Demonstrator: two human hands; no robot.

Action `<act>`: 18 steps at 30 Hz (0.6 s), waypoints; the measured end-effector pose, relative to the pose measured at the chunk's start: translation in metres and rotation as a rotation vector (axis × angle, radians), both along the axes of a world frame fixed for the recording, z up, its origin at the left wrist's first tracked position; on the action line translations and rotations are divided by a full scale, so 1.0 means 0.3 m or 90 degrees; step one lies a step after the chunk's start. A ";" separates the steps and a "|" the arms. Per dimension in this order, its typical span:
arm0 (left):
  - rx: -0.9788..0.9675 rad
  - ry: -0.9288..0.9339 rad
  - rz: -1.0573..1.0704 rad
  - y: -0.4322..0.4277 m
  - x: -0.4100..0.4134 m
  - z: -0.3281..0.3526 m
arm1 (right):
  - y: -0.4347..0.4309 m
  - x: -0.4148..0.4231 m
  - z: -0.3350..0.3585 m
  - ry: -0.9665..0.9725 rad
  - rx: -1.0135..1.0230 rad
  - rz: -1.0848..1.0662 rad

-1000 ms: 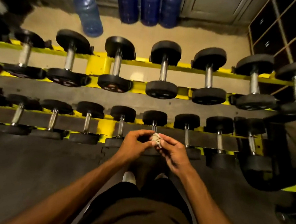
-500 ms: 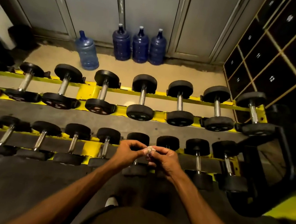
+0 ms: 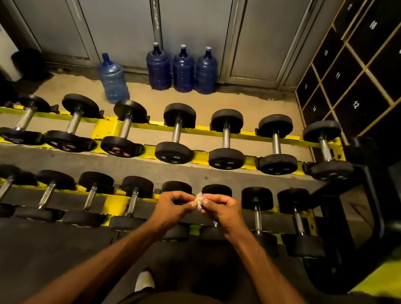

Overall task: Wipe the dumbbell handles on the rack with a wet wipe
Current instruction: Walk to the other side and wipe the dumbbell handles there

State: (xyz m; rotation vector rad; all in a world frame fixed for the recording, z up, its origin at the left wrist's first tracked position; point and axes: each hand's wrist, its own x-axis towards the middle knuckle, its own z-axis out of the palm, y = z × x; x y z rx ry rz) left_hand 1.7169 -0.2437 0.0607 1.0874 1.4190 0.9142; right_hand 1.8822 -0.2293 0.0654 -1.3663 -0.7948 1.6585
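Observation:
A yellow two-tier rack (image 3: 114, 204) carries black dumbbells with chrome handles. The far row holds larger ones, such as the middle dumbbell (image 3: 176, 132). The near row holds smaller ones, such as one dumbbell (image 3: 133, 201) left of my hands. A small crumpled whitish wet wipe (image 3: 198, 201) sits between my hands, above the near row. My left hand (image 3: 172, 207) and my right hand (image 3: 221, 212) both pinch it with curled fingers. The two dumbbells under my hands are partly hidden.
Three dark blue water jugs (image 3: 182, 69) and one lighter jug (image 3: 113, 80) stand on the floor behind the rack. Numbered black lockers (image 3: 366, 70) line the right side. A black rack frame (image 3: 370, 219) stands at the right. My shoe (image 3: 145, 281) is on the dark floor mat.
The view has tilted up, showing more of the wall and lockers. My hands stay together on the wipe over the near row, fingers shifting slightly.

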 end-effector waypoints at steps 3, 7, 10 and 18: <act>0.005 -0.011 0.030 0.006 0.048 0.040 | 0.001 0.043 0.012 -0.006 0.016 0.012; 0.010 -0.009 0.033 -0.012 0.103 0.073 | -0.028 0.116 0.025 0.001 0.041 0.046; 0.030 -0.012 0.006 -0.038 0.129 0.082 | -0.051 0.153 0.024 0.008 0.048 0.045; 0.005 0.039 -0.074 0.000 0.165 0.043 | -0.036 0.216 -0.014 0.020 0.024 0.042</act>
